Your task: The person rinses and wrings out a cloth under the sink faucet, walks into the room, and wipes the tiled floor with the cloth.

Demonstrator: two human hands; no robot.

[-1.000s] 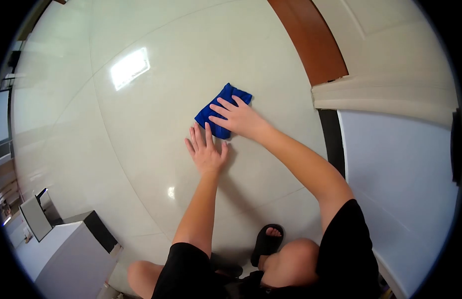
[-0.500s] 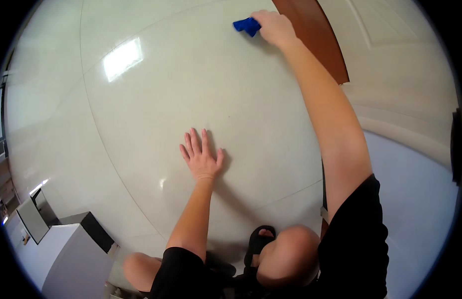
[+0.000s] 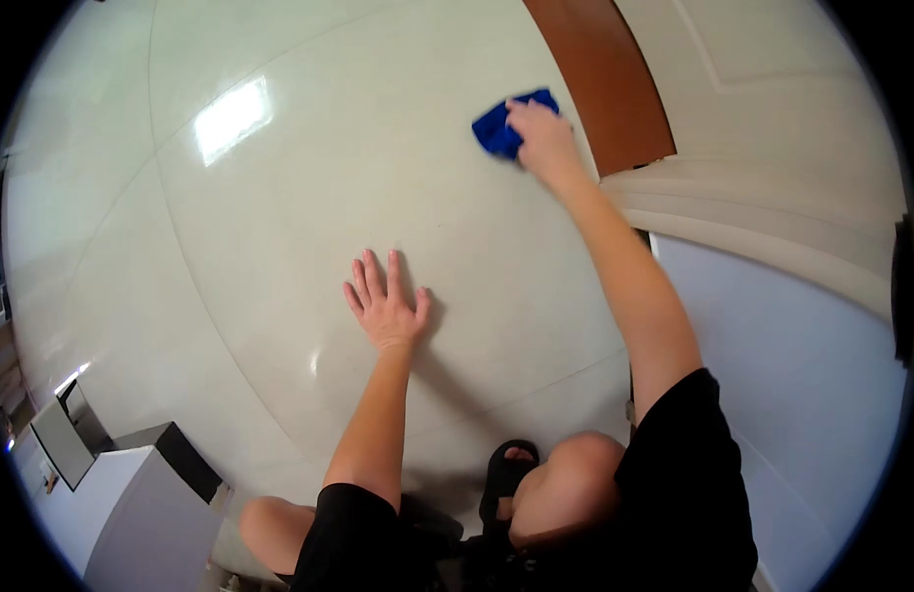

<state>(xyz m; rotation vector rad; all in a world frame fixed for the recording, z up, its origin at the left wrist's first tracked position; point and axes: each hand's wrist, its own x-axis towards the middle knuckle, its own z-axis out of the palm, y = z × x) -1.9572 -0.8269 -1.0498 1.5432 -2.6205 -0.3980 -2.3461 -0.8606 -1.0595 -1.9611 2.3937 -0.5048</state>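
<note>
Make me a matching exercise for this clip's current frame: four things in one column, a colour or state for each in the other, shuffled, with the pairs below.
Things:
1. Left hand
2. Right hand
3. Cloth
4. Sandal

Colours and states:
A. Blue
B. Black
C. Fingers spread, apart from the cloth
D. On the cloth

Right pairs: 1-C, 2-D, 3-A, 4-B

Deep-blue cloth (image 3: 496, 130), rumpled, lying on the pale glossy floor (image 3: 309, 217)
</note>
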